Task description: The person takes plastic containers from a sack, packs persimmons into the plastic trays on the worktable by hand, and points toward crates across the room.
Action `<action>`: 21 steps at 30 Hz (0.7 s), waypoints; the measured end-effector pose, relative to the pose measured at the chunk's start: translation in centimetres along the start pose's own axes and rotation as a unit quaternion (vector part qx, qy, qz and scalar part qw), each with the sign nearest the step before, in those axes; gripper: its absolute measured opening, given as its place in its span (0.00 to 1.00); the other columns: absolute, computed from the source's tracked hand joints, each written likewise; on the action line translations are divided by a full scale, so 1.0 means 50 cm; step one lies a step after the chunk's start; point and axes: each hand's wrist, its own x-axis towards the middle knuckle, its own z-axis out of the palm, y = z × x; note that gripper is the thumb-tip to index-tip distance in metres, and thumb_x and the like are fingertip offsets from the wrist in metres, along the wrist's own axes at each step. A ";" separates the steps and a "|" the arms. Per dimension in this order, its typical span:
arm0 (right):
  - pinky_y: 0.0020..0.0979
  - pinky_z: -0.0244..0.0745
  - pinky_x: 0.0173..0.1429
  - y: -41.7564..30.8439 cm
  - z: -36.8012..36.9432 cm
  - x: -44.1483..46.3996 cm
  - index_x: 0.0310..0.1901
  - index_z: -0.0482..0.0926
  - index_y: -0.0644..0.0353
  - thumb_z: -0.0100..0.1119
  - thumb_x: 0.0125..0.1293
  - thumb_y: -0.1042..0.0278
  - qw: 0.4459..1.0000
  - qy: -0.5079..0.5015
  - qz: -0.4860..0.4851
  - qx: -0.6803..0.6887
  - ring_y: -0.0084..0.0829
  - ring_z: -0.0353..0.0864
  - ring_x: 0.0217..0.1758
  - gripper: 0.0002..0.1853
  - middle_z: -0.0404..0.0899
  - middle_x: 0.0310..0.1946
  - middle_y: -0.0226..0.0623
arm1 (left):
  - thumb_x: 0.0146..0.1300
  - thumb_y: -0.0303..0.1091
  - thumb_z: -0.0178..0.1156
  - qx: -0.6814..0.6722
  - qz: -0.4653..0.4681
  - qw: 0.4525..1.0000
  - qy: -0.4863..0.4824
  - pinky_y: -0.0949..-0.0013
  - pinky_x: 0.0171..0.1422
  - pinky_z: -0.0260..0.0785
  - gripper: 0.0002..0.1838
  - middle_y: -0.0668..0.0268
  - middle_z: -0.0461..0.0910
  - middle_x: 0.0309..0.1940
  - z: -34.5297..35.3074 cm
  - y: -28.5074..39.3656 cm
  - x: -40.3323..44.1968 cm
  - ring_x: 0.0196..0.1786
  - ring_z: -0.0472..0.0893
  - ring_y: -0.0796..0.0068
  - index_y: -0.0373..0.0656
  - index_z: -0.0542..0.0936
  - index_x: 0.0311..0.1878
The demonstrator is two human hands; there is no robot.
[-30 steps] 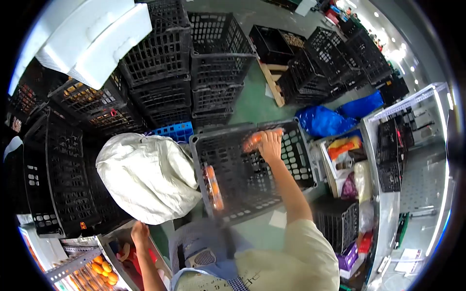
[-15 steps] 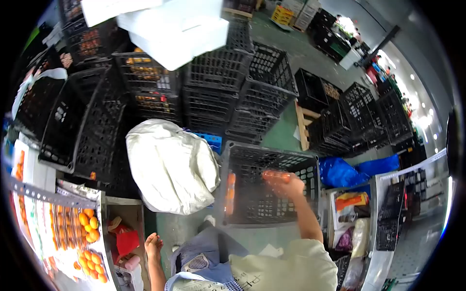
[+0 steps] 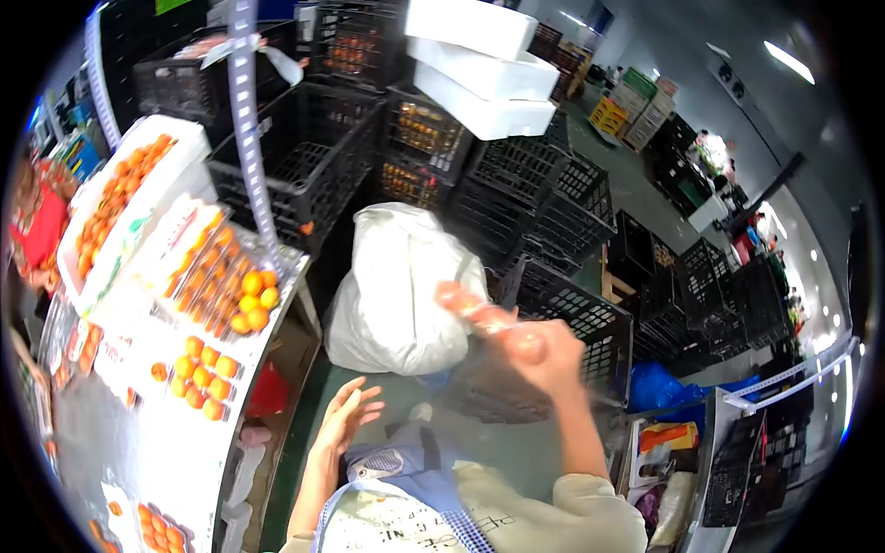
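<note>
Bright table (image 3: 175, 452) with orange fruit (image 3: 202, 377) at left, white sack (image 3: 401, 276) mid, black crates (image 3: 512, 170) behind it, blue bag (image 3: 653, 385) at right; left hand (image 3: 343, 417) empty, fingers spread, near sack, blurred red pack (image 3: 479, 311) gripped in right hand (image 3: 548, 355), jutting up-left past the fingers.

Blur smears the right hand (image 3: 553, 355) and its long pack (image 3: 484, 315), leaving the pack's contents unclear. That hand hides part of the black crate (image 3: 595, 313). The dark rim cuts off the counter (image 3: 101, 419) and a person (image 3: 39, 226) in red.
</note>
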 end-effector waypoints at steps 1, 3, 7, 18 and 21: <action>0.31 0.74 0.33 -0.015 -0.050 -0.002 0.34 0.80 0.53 0.73 0.30 0.71 0.997 -0.065 0.019 -0.036 0.34 0.79 0.30 0.22 0.79 0.29 0.34 | 0.61 0.50 0.56 -0.065 -0.021 0.997 -0.028 0.60 0.53 0.70 0.35 0.49 0.69 0.56 0.080 0.001 -0.045 0.50 0.76 0.58 0.38 0.58 0.64; 0.29 0.75 0.32 -0.105 0.079 0.029 0.34 0.80 0.55 0.72 0.33 0.71 0.977 -0.080 -0.146 0.130 0.32 0.80 0.30 0.20 0.79 0.27 0.33 | 0.62 0.54 0.54 -0.163 0.032 0.986 -0.025 0.56 0.55 0.69 0.36 0.49 0.69 0.57 0.079 0.010 -0.080 0.52 0.75 0.56 0.38 0.58 0.64; 0.27 0.75 0.39 -0.258 0.190 0.029 0.41 0.78 0.55 0.62 0.44 0.68 0.880 -0.105 -0.419 0.197 0.27 0.79 0.37 0.17 0.78 0.35 0.28 | 0.63 0.49 0.54 -0.320 0.120 0.939 0.033 0.57 0.59 0.67 0.29 0.55 0.72 0.54 0.033 0.067 -0.102 0.55 0.73 0.62 0.36 0.66 0.58; 0.39 0.63 0.58 -0.453 0.385 0.099 0.55 0.71 0.58 0.72 0.40 0.49 0.650 -0.354 -0.413 0.531 0.39 0.69 0.53 0.39 0.71 0.49 0.40 | 0.45 0.24 0.53 -0.383 0.429 0.738 0.352 0.67 0.46 0.73 0.23 0.59 0.78 0.38 -0.084 0.000 -0.316 0.39 0.79 0.68 0.32 0.72 0.49; 0.36 0.64 0.60 -0.526 0.530 0.054 0.61 0.64 0.60 0.60 0.57 0.51 0.548 -0.571 -0.047 0.609 0.34 0.69 0.55 0.33 0.70 0.52 0.40 | 0.43 0.27 0.54 -0.346 0.471 0.740 0.334 0.64 0.52 0.72 0.28 0.54 0.77 0.43 -0.136 0.029 -0.374 0.45 0.78 0.63 0.30 0.71 0.53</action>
